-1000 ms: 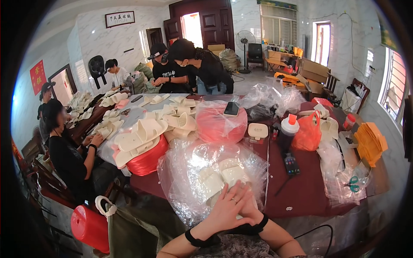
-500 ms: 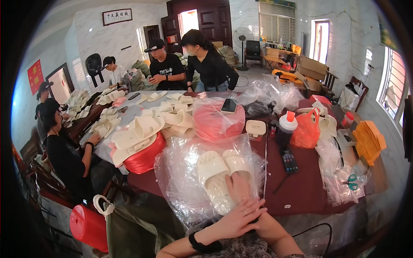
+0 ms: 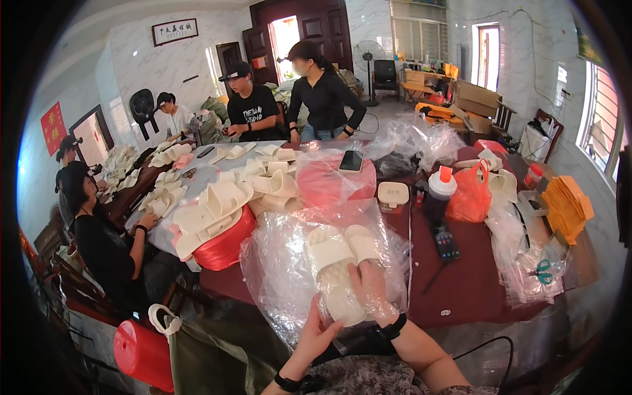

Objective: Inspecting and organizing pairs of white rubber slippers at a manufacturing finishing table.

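Observation:
A pair of cream slippers lies side by side on clear plastic bags (image 3: 276, 243) in front of me: a left slipper (image 3: 329, 253) and a right slipper (image 3: 361, 245). My right hand (image 3: 370, 286) is closed over the rear of the right slipper, and clear film shows about its wrist. At the heel of the left slipper, my left hand (image 3: 317, 337) grips the edge, its thumb along the near end and its fingers partly hidden at the side. Whether the film covers both slippers is hard to tell.
Cream slippers (image 3: 214, 207) are heaped on a red bundle (image 3: 227, 247) at left. Beyond lie a phone (image 3: 351, 161), a bottle (image 3: 440, 187) and an orange bag (image 3: 469, 191). Teal scissors (image 3: 542, 271) lie at right. An olive sack (image 3: 217, 349) stands near left. Several people work around the table.
My left hand has left my right wrist and come to the left slipper's heel. My right hand stays at the right slipper. A person at the back has straightened up.

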Available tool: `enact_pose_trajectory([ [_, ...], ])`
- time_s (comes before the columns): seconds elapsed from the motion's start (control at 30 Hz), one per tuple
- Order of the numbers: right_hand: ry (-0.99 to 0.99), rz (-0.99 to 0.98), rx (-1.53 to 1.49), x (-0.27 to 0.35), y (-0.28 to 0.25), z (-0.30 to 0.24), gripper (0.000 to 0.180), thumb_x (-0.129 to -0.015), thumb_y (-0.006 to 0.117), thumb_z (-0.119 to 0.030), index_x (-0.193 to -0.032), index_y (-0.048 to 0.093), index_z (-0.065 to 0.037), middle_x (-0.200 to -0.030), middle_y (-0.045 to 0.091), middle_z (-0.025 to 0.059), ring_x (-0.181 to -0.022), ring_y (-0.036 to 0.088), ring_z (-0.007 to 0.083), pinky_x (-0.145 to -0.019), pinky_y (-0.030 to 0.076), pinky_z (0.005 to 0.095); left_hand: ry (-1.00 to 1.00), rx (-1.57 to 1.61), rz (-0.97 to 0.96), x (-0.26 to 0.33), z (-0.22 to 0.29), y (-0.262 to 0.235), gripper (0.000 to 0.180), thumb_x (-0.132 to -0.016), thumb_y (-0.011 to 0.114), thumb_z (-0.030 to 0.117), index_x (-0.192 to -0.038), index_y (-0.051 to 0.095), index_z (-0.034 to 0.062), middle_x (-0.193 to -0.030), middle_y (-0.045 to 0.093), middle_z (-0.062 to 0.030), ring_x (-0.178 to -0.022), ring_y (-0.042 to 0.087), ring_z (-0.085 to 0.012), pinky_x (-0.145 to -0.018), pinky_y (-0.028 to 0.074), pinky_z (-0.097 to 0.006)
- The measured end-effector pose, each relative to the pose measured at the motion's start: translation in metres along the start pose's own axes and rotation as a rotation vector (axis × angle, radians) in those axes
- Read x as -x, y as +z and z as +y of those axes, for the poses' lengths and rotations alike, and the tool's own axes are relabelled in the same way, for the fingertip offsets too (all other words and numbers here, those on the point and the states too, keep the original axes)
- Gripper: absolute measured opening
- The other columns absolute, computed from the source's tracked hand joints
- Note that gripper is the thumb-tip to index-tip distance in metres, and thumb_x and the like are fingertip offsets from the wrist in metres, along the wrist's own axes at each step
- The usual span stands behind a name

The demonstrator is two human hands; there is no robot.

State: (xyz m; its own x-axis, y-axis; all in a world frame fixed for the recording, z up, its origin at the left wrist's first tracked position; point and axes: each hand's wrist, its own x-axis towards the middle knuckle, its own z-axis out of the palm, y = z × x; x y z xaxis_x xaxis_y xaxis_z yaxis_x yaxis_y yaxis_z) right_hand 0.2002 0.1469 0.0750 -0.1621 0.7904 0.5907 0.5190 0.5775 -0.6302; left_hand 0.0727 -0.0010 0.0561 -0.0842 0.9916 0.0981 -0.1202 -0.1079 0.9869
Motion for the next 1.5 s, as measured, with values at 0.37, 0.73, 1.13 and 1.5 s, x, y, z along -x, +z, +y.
enact_pose_trajectory([
  [0.37,0.195,-0.234,-0.072,-0.015,0.027,0.016,0.031,-0.095,0.059,-0.028,-0.107,0.055,0.001,-0.095,0.063,0.0258,-0.091,0.061,0.0455,-0.079,0.048,0.0512,-0.267,0.145,-0.14,0.005,0.033,-0.041,0.092,-0.087,0.051,-0.012,-0.157,-0.003,0.014,-0.137,0.051,-0.0226,-0.113,0.062,-0.0256,-0.088,0.055,-0.035],
  [0.73,-0.02,-1.196,-0.555,0.025,-0.13,-0.04,0.038,-0.096,0.063,-0.021,-0.124,0.059,0.004,-0.109,0.068,0.0153,-0.099,0.066,0.0222,-0.078,0.052,0.0293,-0.286,0.088,0.078,0.013,0.044,-0.08,0.085,-0.096,0.059,0.005,-0.157,-0.001,0.0092,-0.122,0.063,-0.0238,-0.093,0.072,-0.0302,-0.07,0.057,-0.03],
  [1.13,0.359,-0.375,-0.187,0.046,-0.121,0.077,0.041,-0.088,0.067,-0.008,-0.127,0.055,-0.002,-0.073,0.064,0.0044,-0.069,0.061,0.0095,-0.062,0.047,0.0258,-0.207,-0.37,0.162,0.01,0.041,-0.087,0.074,-0.09,0.063,0.001,-0.153,0.026,0.0057,-0.087,0.071,-0.0084,-0.069,0.067,-0.0118,-0.061,0.05,-0.023],
  [1.5,0.067,-0.31,-0.07,0.046,-0.124,0.037,0.054,-0.075,0.075,-0.004,-0.126,0.059,-0.009,-0.117,0.061,0.0066,-0.096,0.059,0.0232,-0.072,0.051,0.0328,0.21,-1.208,0.233,0.027,0.083,-0.095,0.076,-0.075,0.078,0.01,-0.143,0.046,0.0073,-0.139,0.051,-0.0185,-0.129,0.05,-0.0324,-0.104,0.044,-0.045],
])
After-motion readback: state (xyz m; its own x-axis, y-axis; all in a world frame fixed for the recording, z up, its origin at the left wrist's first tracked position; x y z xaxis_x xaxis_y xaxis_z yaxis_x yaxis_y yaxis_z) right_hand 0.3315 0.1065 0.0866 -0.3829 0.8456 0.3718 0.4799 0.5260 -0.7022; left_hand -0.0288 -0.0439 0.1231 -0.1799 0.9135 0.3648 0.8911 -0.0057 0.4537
